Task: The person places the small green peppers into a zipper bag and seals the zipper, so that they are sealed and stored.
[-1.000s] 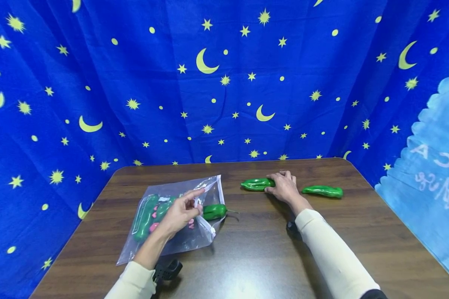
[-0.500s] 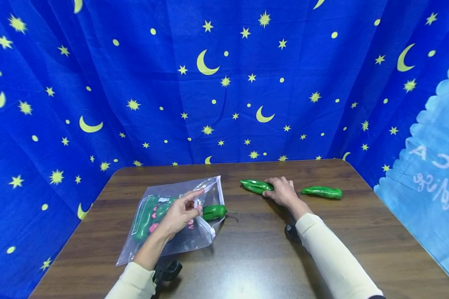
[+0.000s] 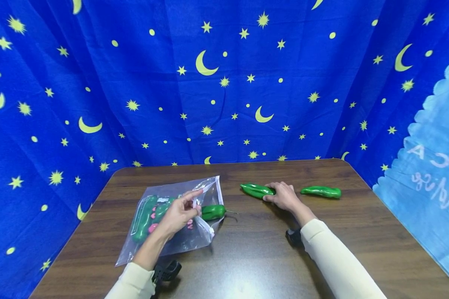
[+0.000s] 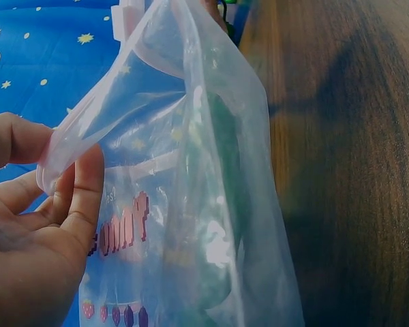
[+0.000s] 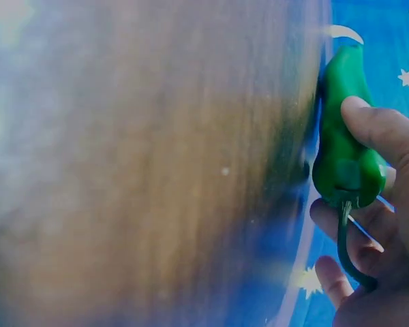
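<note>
My left hand (image 3: 181,212) pinches the open edge of a clear zip bag (image 3: 220,192) that lies on the left of the table; the left wrist view has the thumb and fingers on the bag's lip (image 4: 68,150). Inside the bag lie several green peppers, and one green pepper (image 3: 212,212) sits at the mouth with its stem poking out. To the right, my right hand (image 3: 285,197) grips another green pepper (image 3: 254,190) close over the table. In the right wrist view the thumb presses along that pepper (image 5: 342,150), whose stem curves toward the palm.
One more green pepper (image 3: 321,191) lies on the wooden table (image 3: 254,249) to the right of my right hand. Behind the table hangs a blue curtain (image 3: 164,83) with moons and stars. A light blue cloth (image 3: 426,166) hangs at the right.
My right hand has drawn slightly toward me with the pepper, which has turned a little. The left hand and the bag stay where they were.
</note>
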Demonstrator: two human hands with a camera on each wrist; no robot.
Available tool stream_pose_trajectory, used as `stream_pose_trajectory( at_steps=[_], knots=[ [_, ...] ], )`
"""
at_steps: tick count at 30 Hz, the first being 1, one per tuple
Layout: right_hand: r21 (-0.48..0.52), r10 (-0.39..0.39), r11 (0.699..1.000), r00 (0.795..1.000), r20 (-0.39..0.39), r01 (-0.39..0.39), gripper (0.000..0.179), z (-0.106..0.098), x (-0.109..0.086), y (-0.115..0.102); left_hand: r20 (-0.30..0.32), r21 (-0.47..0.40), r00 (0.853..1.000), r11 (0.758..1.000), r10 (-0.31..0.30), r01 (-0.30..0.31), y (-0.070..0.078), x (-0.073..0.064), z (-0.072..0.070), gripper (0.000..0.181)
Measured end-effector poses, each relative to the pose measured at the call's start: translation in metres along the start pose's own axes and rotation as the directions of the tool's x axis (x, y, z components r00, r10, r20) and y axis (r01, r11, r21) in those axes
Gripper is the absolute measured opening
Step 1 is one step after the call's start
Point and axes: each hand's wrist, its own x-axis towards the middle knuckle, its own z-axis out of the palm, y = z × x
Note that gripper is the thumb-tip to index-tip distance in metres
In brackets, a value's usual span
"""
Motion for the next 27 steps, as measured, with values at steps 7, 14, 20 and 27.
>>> stream_pose_trajectory(
  at_steps=[7, 14, 20, 27],
  knots=[
    [0.073, -0.077, 0.994, 0.997, 0.017, 0.076, 0.048, -0.004, -0.009, -0.006, -0.010, 0.016, 1.000, 1.000, 0.001, -0.001, 0.002, -0.001, -0.001, 0.059],
    [0.079, -0.181, 0.981, 0.982, 0.046, 0.177, 0.046, -0.005, -0.018, -0.014, -0.009, 0.011, 1.000, 1.000, 0.012, -0.011, 0.003, -0.002, -0.001, 0.058],
    [0.074, -0.231, 0.971, 0.971, 0.054, 0.227, 0.047, -0.006, -0.022, -0.017, -0.005, 0.000, 1.000, 1.000, 0.011, -0.011, 0.002, -0.002, -0.002, 0.059],
    [0.086, -0.244, 0.968, 0.967, 0.076, 0.237, 0.046, -0.006, -0.025, -0.020, -0.001, -0.004, 1.000, 1.000, 0.003, -0.003, 0.001, -0.001, -0.002, 0.060]
  ],
)
